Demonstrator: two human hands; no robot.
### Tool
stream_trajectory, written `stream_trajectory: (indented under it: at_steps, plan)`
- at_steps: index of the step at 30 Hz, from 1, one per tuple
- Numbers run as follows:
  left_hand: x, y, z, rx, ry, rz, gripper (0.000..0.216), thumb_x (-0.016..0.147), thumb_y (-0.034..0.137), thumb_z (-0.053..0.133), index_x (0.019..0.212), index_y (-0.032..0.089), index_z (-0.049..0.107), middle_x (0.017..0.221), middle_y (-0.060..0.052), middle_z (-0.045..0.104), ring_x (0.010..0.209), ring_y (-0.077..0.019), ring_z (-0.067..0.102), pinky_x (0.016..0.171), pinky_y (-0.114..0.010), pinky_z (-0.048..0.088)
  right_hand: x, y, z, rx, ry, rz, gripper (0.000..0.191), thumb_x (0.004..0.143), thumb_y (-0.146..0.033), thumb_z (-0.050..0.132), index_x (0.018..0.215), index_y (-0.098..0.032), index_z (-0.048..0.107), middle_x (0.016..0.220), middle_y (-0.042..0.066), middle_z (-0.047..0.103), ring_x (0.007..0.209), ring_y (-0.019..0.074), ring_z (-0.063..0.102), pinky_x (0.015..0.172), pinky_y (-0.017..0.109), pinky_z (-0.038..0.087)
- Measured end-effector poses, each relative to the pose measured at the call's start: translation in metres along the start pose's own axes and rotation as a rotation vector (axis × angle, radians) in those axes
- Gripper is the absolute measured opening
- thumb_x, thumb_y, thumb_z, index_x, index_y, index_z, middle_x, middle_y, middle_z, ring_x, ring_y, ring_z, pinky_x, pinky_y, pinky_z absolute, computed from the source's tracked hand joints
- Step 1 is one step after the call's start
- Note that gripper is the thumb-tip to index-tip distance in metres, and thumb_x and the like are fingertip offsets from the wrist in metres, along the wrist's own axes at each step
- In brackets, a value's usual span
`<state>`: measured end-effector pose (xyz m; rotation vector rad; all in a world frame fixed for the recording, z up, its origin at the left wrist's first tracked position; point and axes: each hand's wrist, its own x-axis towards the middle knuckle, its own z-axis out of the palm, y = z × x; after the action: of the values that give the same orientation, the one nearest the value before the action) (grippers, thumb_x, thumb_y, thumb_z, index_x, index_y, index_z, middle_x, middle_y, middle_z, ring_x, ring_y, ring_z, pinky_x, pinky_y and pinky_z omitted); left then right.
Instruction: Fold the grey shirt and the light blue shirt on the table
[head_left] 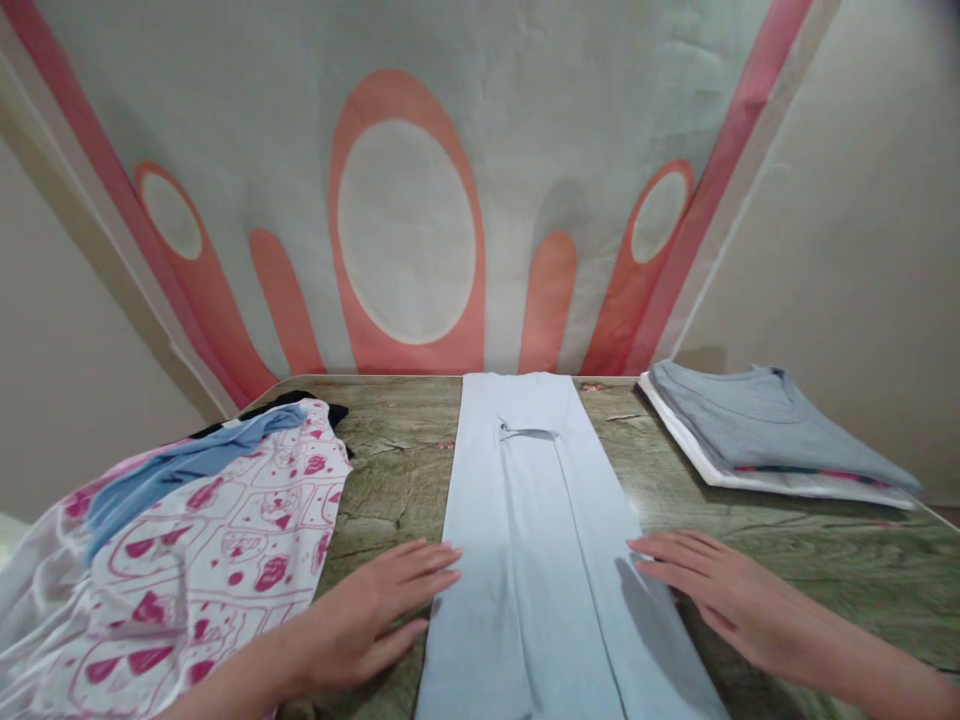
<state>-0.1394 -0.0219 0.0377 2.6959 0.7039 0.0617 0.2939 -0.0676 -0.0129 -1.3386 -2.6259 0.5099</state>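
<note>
A pale blue garment [525,540], folded into a long narrow strip, lies down the middle of the table and runs away from me. My left hand [375,610] lies flat and open on the tabletop, fingertips touching the strip's left edge. My right hand [712,590] is open too, fingers stretched out and resting on the strip's right edge. Neither hand grips anything.
A heap of unfolded clothes [187,540], white with pink print plus a blue piece, covers the left of the green wood-patterned table [397,470]. A stack of folded shirts [772,430], grey on top, sits at the back right. A wall with orange shapes stands behind.
</note>
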Motion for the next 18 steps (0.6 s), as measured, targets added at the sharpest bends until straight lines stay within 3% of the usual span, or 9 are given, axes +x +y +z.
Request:
stream_trajectory:
  at_steps: [4,10,13,18]
  plan:
    - [0.002,-0.018,-0.001,0.116,-0.040,0.133,0.060,0.083,0.013,0.047,0.136,0.034,0.030,0.139,-0.001,0.039,0.126,-0.0194,0.038,0.109,-0.040,0.023,-0.003,-0.012,-0.003,-0.023,-0.062,-0.143,0.064,0.078,-0.007,0.047,0.135,-0.035,0.036,0.139,-0.001,0.038,0.124,0.0240,0.040,0.105,0.047,0.033]
    - [0.026,-0.012,0.002,0.121,-0.065,0.317,0.048,0.090,0.014,0.041,0.132,0.036,0.033,0.136,0.001,0.042,0.123,-0.0154,0.042,0.109,-0.036,0.024,0.017,-0.042,-0.004,0.062,-0.096,-0.258,0.046,0.090,-0.018,0.040,0.132,-0.035,0.041,0.132,0.001,0.046,0.120,0.0211,0.045,0.102,0.042,0.037]
    - [0.029,-0.010,0.003,0.104,-0.098,0.312,0.050,0.087,0.016,0.044,0.133,0.031,0.032,0.137,-0.002,0.042,0.123,-0.0171,0.041,0.108,-0.036,0.024,0.020,-0.040,-0.001,0.108,-0.029,-0.254,0.047,0.089,-0.015,0.037,0.130,-0.036,0.043,0.130,0.001,0.050,0.121,0.0197,0.044,0.101,0.041,0.040]
    - [0.028,-0.009,0.013,0.021,0.018,0.256,0.056,0.080,0.024,0.049,0.133,0.026,0.029,0.138,-0.008,0.040,0.124,-0.0215,0.040,0.107,-0.039,0.026,0.022,-0.034,0.009,0.180,0.113,-0.221,0.042,0.086,-0.019,0.043,0.124,-0.035,0.051,0.126,0.002,0.054,0.121,0.0191,0.045,0.100,0.040,0.040]
